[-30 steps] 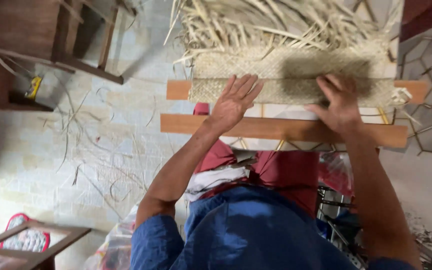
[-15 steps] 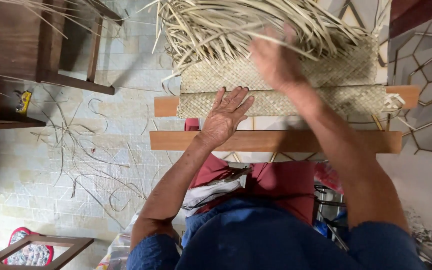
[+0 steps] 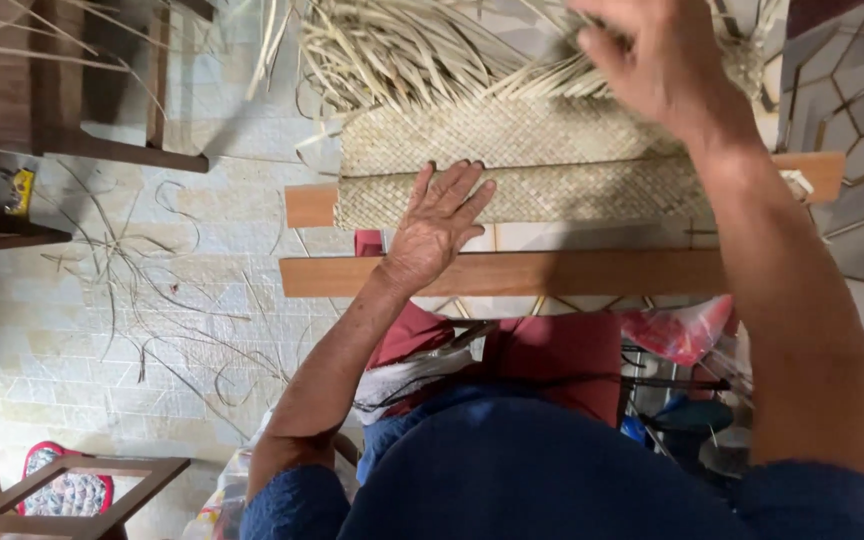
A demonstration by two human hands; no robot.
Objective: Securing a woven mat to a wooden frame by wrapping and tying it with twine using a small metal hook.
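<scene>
A pale woven straw mat [image 3: 552, 160] lies over two wooden slats, the far slat [image 3: 310, 205] and the near slat [image 3: 552, 272]. Loose unwoven strands [image 3: 402, 45] fan out from its far edge. My left hand [image 3: 437, 225] rests flat on the mat's folded near edge, fingers spread, wrist over the near slat. My right hand [image 3: 657, 60] is raised over the mat's far right part, its fingers curled among the loose strands; whether it grips any is unclear.
Stray straw strands [image 3: 142, 270] litter the tiled floor on the left. Dark wooden furniture [image 3: 72, 90] stands at the upper left, a wooden frame [image 3: 72, 490] at the lower left. Red cloth [image 3: 552, 360] and a red plastic bag [image 3: 677, 330] lie below the slats.
My right hand has lifted from the mat's near right edge to the loose strands at the far edge. The left hand stays pressed on the mat. The view has moved closer.
</scene>
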